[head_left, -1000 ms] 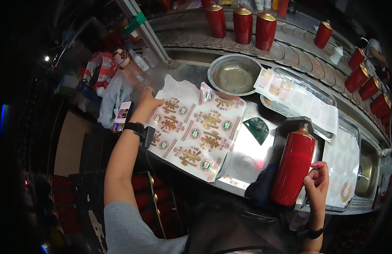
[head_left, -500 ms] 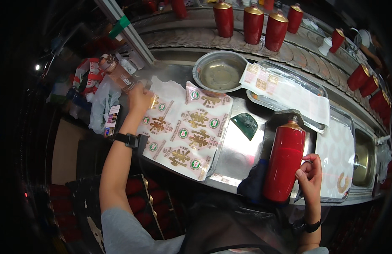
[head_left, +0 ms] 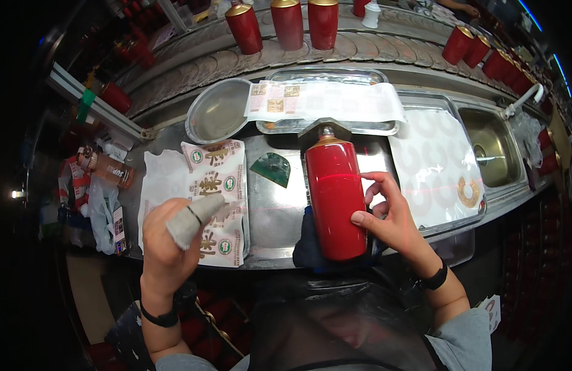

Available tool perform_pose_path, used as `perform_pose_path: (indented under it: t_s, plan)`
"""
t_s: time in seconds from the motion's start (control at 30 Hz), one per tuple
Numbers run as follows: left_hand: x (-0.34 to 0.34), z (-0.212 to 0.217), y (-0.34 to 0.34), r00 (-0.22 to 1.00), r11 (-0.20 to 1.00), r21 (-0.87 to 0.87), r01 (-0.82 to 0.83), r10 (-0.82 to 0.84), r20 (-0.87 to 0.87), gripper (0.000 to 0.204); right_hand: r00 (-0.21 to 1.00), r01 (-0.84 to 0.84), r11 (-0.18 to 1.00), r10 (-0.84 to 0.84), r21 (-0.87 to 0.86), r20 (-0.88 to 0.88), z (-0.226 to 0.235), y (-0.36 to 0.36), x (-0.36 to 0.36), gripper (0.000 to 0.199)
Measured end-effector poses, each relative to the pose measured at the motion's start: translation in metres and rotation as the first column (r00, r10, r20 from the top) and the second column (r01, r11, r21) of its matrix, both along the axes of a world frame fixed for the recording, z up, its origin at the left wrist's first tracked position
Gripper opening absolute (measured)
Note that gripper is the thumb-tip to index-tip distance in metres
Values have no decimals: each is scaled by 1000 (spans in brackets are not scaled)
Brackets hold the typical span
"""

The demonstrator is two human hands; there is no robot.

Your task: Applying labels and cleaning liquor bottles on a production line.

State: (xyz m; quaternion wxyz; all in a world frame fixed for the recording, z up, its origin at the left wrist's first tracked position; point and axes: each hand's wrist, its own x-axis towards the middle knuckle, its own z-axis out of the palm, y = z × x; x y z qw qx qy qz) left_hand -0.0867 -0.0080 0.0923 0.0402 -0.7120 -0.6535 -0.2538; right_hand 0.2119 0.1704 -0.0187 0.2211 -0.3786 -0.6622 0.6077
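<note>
A glossy red bottle (head_left: 335, 195) with a gold shoulder lies before me, its neck in a dark metal rest (head_left: 307, 137) and its lower part on dark blue cloth (head_left: 303, 247). Thumb and fingertips of my right hand (head_left: 391, 213) touch its right side. My left hand (head_left: 168, 247) is raised over a sheet of gold and pink decals (head_left: 233, 179). Its fingers are closed around a soft grey piece (head_left: 187, 227) with a dark line across it; the piece's kind is unclear. Left of the bottle lies a dark green scraper-like plate (head_left: 272, 168).
A metal bowl of liquid (head_left: 219, 111) and a tray (head_left: 326, 75) bearing a decal strip stand behind. To the right are a paper-lined tray (head_left: 431, 157) and a sink (head_left: 490, 148). Red bottles (head_left: 287, 25) stand on a conveyor (head_left: 267, 69). A drink bottle (head_left: 106, 167) is at left.
My left hand has come off the sheet's far left edge and moved nearer to me, now with the grey piece. My right hand still touches the bottle. The whole view has turned and shifted.
</note>
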Motion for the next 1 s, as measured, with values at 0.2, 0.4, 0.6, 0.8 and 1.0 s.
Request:
perform_pose_path:
  t_s: [0.2,0.4,0.6,0.8,1.0]
  plan:
    - [48,41,12,965,996,59,70,-83,247,34,993,-46,999,44,-21,-106,-9,6,4,55]
    - [73,10,84,600,988,-48,146,-50,798,32,984,80,993,-66,83,-167,4,-5,10,40]
    - [69,-35,144,704,951,-228,210,14,710,26,998,45,880,-25,473,-49,16,-19,6,74]
    - [67,-61,150,754,982,-115,151,-39,656,28,1000,0,917,-11,398,25,2,-24,-5,85]
    - [60,-83,145,835,997,15,-73,53,548,43,999,-51,906,39,420,38,8,-20,2,85]
